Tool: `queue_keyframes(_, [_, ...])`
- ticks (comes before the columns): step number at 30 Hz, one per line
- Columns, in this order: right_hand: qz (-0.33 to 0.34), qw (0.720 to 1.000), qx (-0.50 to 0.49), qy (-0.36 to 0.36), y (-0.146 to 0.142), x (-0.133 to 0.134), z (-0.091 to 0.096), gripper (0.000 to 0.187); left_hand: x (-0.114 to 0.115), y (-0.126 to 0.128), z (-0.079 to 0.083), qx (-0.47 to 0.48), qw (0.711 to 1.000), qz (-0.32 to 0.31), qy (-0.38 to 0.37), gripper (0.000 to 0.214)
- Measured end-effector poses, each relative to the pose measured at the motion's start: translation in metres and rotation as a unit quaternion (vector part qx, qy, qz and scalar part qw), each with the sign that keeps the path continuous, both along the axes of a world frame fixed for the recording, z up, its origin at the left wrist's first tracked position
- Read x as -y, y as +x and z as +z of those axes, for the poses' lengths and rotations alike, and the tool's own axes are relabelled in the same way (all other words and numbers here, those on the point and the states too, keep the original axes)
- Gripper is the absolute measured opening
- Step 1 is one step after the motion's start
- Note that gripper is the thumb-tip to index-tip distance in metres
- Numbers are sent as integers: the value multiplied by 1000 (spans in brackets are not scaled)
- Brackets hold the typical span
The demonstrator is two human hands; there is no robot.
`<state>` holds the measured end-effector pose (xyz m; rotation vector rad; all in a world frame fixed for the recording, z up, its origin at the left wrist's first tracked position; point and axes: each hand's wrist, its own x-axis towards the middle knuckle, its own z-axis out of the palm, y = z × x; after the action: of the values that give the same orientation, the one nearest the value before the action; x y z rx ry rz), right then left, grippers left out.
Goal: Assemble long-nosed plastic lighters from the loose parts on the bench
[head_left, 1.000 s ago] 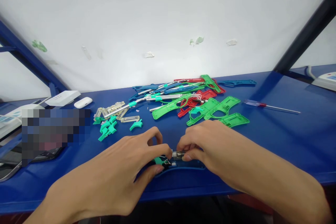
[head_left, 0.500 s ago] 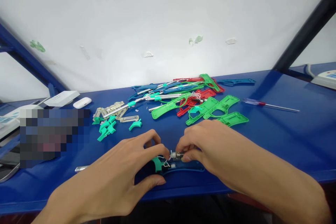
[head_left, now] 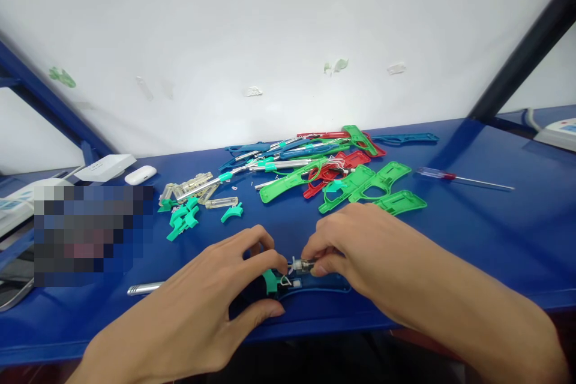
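My left hand (head_left: 211,294) and my right hand (head_left: 360,252) meet over a blue toy-gun shell (head_left: 315,285) lying near the table's front edge. The left fingers pinch at a teal trigger piece (head_left: 270,281) set in the shell. The right fingertips pinch a small clear part with a thin spring (head_left: 302,265) just above the shell. A metal tube (head_left: 144,288) sticks out to the left from under my left hand.
A pile of green, red and blue gun shells (head_left: 342,177) with metal tubes lies further back. Loose teal triggers (head_left: 184,219) and clear parts (head_left: 198,186) lie at the left. A red-handled screwdriver (head_left: 454,179) rests at the right. A white earbud case (head_left: 140,174) sits far left.
My left hand has slid slightly right and forward, and the metal tube shows at its left. The teal trigger is more exposed. The right hand has kept its pinch.
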<state>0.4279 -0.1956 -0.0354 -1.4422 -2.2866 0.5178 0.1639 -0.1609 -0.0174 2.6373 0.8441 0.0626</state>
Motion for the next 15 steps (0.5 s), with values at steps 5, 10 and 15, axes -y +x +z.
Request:
queue_keyframes(5, [3,1000,6,-9,0,0,1,29,1,-2,-1,3,1000,3,6,24])
queue_keyframes(10, [5,1000,5,-11,0,-1,1,29,2,-3,-4,7,1000,6,5,23])
queue_keyframes(15, [51,998,40,11,2,2,3,35,4,-5,-11,23,1000,13,5,26])
